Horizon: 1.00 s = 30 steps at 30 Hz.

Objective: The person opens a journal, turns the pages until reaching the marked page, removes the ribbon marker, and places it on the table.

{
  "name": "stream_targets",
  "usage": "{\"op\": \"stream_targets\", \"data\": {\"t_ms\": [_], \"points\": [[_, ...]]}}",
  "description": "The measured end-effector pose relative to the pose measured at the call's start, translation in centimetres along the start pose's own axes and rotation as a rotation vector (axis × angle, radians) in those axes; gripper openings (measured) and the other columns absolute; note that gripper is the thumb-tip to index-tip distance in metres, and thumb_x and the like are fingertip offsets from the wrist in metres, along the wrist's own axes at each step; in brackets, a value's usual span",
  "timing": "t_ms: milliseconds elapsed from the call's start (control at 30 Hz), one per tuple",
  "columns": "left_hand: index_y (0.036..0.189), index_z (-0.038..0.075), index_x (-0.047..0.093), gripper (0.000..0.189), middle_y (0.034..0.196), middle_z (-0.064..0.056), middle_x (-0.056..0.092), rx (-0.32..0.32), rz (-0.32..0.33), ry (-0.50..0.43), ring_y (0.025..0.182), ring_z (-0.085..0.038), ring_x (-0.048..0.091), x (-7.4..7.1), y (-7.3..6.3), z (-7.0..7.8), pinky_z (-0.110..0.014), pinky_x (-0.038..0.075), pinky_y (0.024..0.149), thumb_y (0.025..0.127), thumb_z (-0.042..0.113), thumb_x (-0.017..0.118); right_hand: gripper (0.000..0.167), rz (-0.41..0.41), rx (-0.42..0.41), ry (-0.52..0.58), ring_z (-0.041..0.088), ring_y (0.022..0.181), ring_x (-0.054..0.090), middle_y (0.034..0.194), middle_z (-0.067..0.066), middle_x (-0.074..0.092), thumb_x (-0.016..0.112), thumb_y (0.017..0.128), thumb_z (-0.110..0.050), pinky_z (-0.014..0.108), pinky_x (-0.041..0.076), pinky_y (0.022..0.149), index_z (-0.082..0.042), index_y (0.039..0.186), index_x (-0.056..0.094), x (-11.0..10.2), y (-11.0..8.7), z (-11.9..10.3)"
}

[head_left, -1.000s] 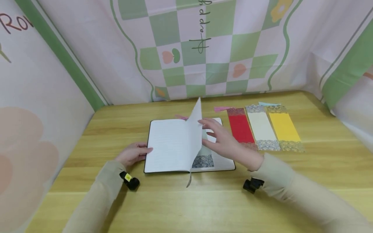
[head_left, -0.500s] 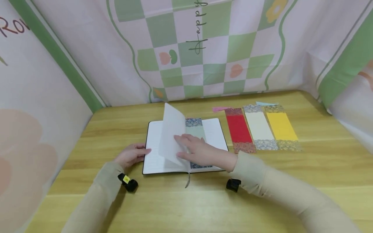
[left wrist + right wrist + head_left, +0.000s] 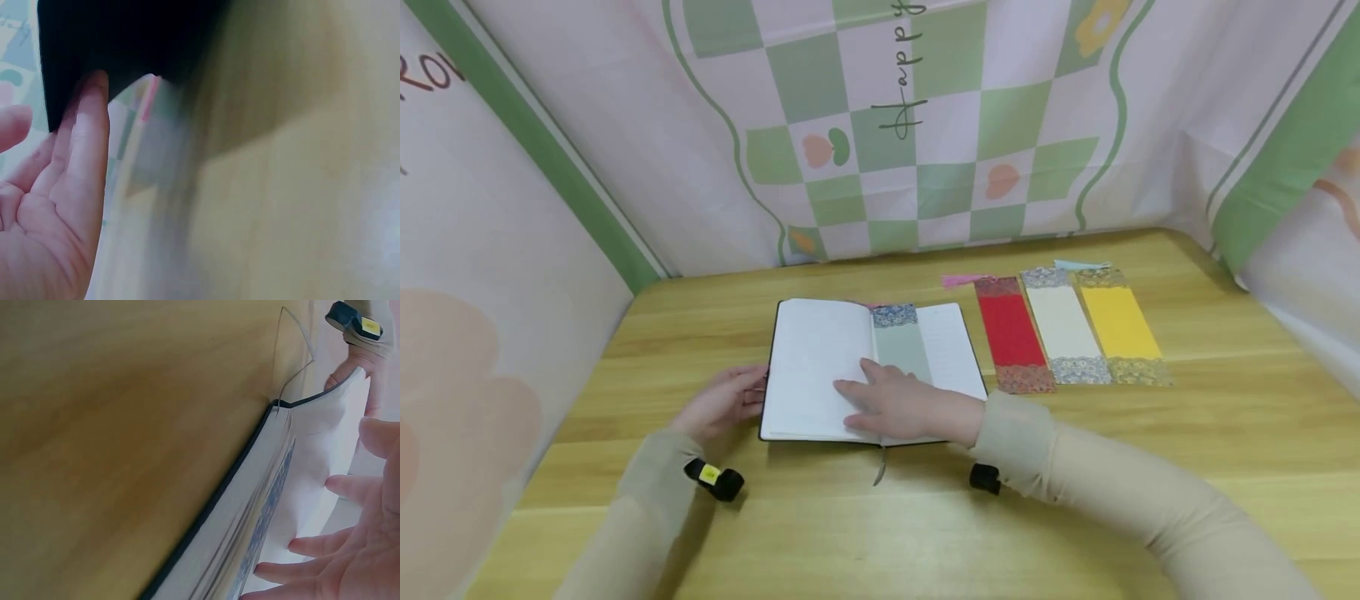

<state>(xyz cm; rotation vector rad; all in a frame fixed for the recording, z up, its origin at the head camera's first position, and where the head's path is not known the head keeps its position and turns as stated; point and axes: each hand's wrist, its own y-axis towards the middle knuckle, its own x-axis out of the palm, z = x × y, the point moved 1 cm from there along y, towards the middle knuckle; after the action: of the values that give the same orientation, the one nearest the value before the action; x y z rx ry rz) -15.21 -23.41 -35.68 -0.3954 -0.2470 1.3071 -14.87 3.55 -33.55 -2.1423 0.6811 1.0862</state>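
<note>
An open notebook (image 3: 820, 367) with a black cover (image 3: 125, 44) lies on the table, its left half tilted up. My left hand (image 3: 718, 402) is at its left edge; in the left wrist view the fingers extend straight under the black cover, with the thumb apart from it. Across the notebook reaches my right hand (image 3: 902, 404), fingers spread and fingertips at the left page. On the right page, along the fold, lies a pale green bookmark (image 3: 901, 346) with blue patterned ends, its lower part hidden by the right hand.
A grey ribbon (image 3: 880, 468) hangs from the notebook's spine. To the right on the wooden table (image 3: 880, 542) lie three bookmarks: red (image 3: 1011, 329), white (image 3: 1062, 321) and yellow (image 3: 1120, 321). Behind the table hangs a printed curtain (image 3: 887, 125).
My right hand has moved left and down, turning the raised page over onto the left side. The left hand's thumb has come off the page, and the left half has lifted.
</note>
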Motion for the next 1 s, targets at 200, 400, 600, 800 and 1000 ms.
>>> {"op": "stream_targets", "data": {"t_ms": [200,400,600,800,1000], "points": [[0.135,-0.007,0.037,0.051,0.102,0.004,0.058,0.002,0.047,0.02,0.089,-0.004,0.059,0.6,-0.7,0.8,-0.021,0.051,0.08,0.098,0.024,0.052,0.059,0.008,0.002,-0.056,0.048,0.136,0.025,0.156,0.02,0.016,0.047,0.096,-0.048,0.068,0.024,0.104,-0.029,0.148,0.03,0.5,0.2,-0.4],[0.13,-0.006,0.042,0.044,0.091,0.008,0.06,0.019,0.098,-0.022,0.079,-0.002,0.058,1.5,-0.7,1.0,-0.018,0.051,0.072,0.094,0.013,0.057,0.058,0.03,-0.019,-0.084,0.045,0.136,0.029,0.155,0.02,0.02,0.048,0.096,-0.046,0.064,0.028,0.105,-0.027,0.148,0.031,0.6,0.3,-0.4],[0.127,-0.004,0.045,0.038,0.087,0.009,0.062,0.019,0.116,-0.042,0.076,-0.002,0.058,1.8,-0.6,0.9,-0.017,0.051,0.069,0.093,0.009,0.058,0.058,0.17,0.064,0.045,0.033,0.132,0.041,0.145,0.014,0.042,0.049,0.096,-0.044,0.049,0.034,0.108,-0.01,0.143,0.041,-1.4,0.0,1.3],[0.128,-0.005,0.045,0.041,0.087,0.01,0.062,0.021,0.141,-0.044,0.075,-0.001,0.058,1.7,-0.6,0.8,-0.017,0.05,0.067,0.093,0.009,0.059,0.065,0.299,0.29,0.436,0.039,0.13,0.041,0.145,0.024,0.037,0.058,0.092,-0.035,0.05,0.039,0.103,-0.003,0.144,0.033,-4.3,0.2,5.7],[0.128,-0.003,0.046,0.039,0.087,0.01,0.063,0.004,0.139,-0.052,0.075,-0.002,0.06,1.8,-0.5,0.7,-0.019,0.051,0.068,0.093,0.009,0.058,0.072,0.25,0.488,0.698,0.037,0.13,0.04,0.148,0.024,0.028,0.061,0.092,-0.028,0.042,0.049,0.093,-0.007,0.148,0.021,-5.2,0.3,8.6]]}}
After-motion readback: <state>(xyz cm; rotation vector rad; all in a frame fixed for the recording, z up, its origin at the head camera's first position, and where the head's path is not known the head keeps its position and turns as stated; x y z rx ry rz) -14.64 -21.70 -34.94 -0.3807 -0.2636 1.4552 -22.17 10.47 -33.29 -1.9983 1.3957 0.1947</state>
